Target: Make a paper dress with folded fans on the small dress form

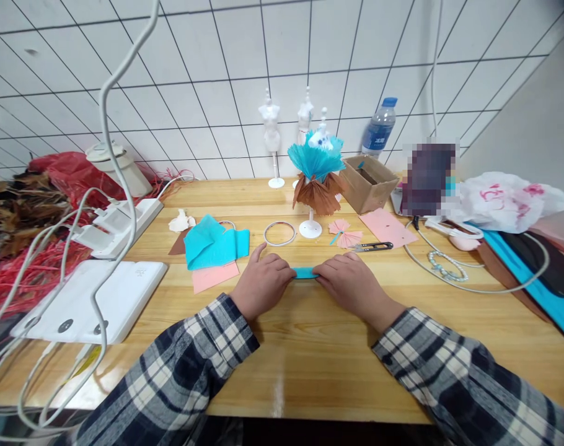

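Between my hands, low over the wooden table, stretches a narrow folded strip of blue crepe paper. My left hand grips its left end, with the fingers closed and the thumb side hidden. The right end is pinched by my right hand. Beyond my left hand lie a larger piece of blue crepe paper and a pink paper sheet partly under it. Black-handled thread snips and a pink paper fan flower rest just past my right hand.
A small mannequin stand wears a blue and brown pleated paper dress. Near it are a wire ring, a cardboard box and a water bottle. Cables, a power strip and a white power bank occupy the left.
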`<state>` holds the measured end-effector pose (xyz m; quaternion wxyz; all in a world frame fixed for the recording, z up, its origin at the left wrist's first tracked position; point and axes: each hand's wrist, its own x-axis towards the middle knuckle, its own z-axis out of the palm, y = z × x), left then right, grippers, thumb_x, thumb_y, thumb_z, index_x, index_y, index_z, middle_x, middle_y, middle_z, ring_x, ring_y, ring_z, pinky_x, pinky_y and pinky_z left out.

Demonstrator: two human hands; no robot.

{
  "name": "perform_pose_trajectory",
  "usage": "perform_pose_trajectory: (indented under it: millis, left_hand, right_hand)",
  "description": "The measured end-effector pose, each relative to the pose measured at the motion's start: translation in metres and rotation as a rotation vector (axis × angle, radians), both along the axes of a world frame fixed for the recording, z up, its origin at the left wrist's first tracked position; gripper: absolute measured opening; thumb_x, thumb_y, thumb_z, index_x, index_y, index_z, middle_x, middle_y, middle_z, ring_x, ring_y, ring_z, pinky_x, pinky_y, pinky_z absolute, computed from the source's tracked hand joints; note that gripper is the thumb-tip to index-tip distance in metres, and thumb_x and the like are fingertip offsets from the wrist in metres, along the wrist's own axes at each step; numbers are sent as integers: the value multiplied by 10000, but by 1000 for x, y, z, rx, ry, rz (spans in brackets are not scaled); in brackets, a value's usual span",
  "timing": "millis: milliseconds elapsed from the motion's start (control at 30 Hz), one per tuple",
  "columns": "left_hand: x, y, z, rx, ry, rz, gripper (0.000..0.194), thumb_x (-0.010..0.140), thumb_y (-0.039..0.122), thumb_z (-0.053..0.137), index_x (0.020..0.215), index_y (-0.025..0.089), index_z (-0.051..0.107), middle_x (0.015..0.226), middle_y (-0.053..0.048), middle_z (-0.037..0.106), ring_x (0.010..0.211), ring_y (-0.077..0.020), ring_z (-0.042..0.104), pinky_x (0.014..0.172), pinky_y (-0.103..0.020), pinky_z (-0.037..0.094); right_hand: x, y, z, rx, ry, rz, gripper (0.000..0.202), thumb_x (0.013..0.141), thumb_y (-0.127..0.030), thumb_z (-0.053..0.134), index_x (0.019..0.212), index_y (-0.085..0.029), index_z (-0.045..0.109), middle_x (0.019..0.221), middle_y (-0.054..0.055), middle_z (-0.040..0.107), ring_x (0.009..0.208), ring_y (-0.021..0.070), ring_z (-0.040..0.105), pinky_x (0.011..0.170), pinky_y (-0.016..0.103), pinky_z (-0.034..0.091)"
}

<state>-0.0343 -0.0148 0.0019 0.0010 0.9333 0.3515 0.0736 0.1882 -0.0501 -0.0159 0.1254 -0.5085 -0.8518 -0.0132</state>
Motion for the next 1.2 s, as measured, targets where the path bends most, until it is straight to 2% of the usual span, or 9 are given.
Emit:
perform_pose_trajectory:
  millis: [267, 500, 600, 700, 833, 900, 967, 1067, 1200]
  left_hand:
    - [-3, 8, -8, -83, -71, 184, 252, 975, 289, 392, 969, 208, 630, 945, -46, 650, 971, -223, 576, 1085, -579, 237]
    - [-9, 9, -9, -214, -161, 231, 235, 943, 412, 464, 974, 239, 618, 1065, -47, 640, 1095, -270, 544, 1080, -694, 99]
    - [-9, 8, -11, -223, -178, 266, 263, 967, 375, 410, 917, 251, 636, 1095, -43, 641, 1091, -260, 554, 1085, -716, 31]
    - [-10, 8, -12, -199, -171, 296, 200, 929, 363, 497, 861, 238, 637, 1138, -52, 633, 1087, -264, 564, 1093, -723, -11]
    - [-12, 8, -9, -183, -127, 337, 180, 882, 382, 573, 832, 213, 608, 1249, -77, 590, 1170, -316, 531, 1055, -784, 54]
    - [-10, 7, -6, -129, -133, 350, 179, 881, 371, 572, 967, 221, 616, 1285, -103, 572, 1240, -341, 484, 1058, -776, 110]
    - [-4, 2, -4, -50, -169, 280, 300, 898, 320, 536, 1176, 212, 572, 1327, -129, 549, 1303, -323, 438, 1116, -687, 169]
    - [11, -12, -6, -18, -159, 27, 467, 928, 262, 453, 1385, 165, 446, 1450, -139, 467, 1396, -267, 354, 1173, -494, 244]
    - [28, -35, -14, -120, 19, -59, 734, 927, 557, 405, 1519, 158, 238, 1582, -143, 283, 1462, -342, 218, 1160, -628, 127]
  right_hand:
    - [3, 9, -1, -191, 143, -117, 200, 949, -297, 495, 923, -231, 682, 880, 25, 703, 880, 188, 607, 737, 292, 381]
    - [7, 15, -3, -275, 220, -200, 100, 857, -307, 633, 931, -244, 612, 778, -5, 667, 752, 172, 587, 621, 265, 335]
    - [8, 16, -2, -281, 236, -193, 134, 842, -316, 661, 935, -244, 598, 770, -12, 664, 740, 168, 580, 622, 260, 329]
    - [8, 16, -1, -310, 254, -214, 156, 830, -318, 679, 933, -247, 586, 781, -19, 671, 738, 165, 585, 609, 253, 323]
    - [8, 17, 0, -348, 272, -239, 190, 818, -306, 688, 955, -247, 570, 813, -18, 682, 742, 159, 602, 593, 246, 320]
    - [8, 19, 0, -367, 278, -241, 215, 810, -295, 692, 977, -250, 566, 815, -22, 684, 736, 156, 605, 590, 245, 323]
    - [9, 21, 1, -385, 283, -234, 238, 802, -285, 696, 995, -251, 561, 805, -28, 685, 725, 154, 605, 592, 245, 327]
    - [9, 24, 2, -398, 283, -209, 257, 801, -279, 690, 1017, -247, 555, 792, -29, 685, 717, 157, 607, 594, 244, 331]
    - [10, 26, 2, -382, 259, -197, 265, 798, -194, 641, 1046, -238, 560, 807, -18, 686, 719, 156, 611, 601, 240, 339]
